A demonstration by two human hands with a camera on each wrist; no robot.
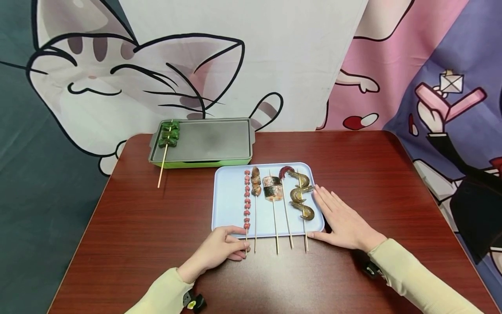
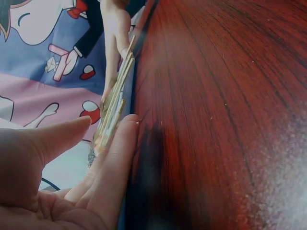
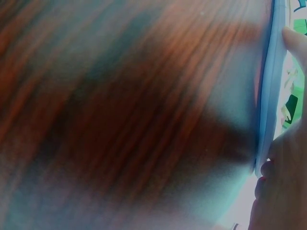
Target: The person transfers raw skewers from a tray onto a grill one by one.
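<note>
A pale blue tray [image 1: 231, 192] carries several skewers, their bare sticks jutting over the near edge. My left hand [image 1: 221, 247] is at the lower stick of the leftmost skewer of small red pieces [image 1: 247, 200]; the left wrist view shows a gap between its thumb [image 2: 67, 136] and straight fingers. Beside it lie a skewer of brown chunks [image 1: 256, 181], a fish-steak skewer [image 1: 272, 188], a skewer with a dark red tentacle [image 1: 285, 171] and a shrimp skewer [image 1: 301, 194]. My right hand [image 1: 347, 222] lies flat with outstretched fingers at the tray's right rim.
Behind the tray's left part stands a green grill box with a grey plate [image 1: 213, 139]. A green vegetable skewer [image 1: 169, 135] lies on its left end, the stick hanging over the front. Cartoon-printed cloth hangs behind the brown wooden table [image 1: 133, 218].
</note>
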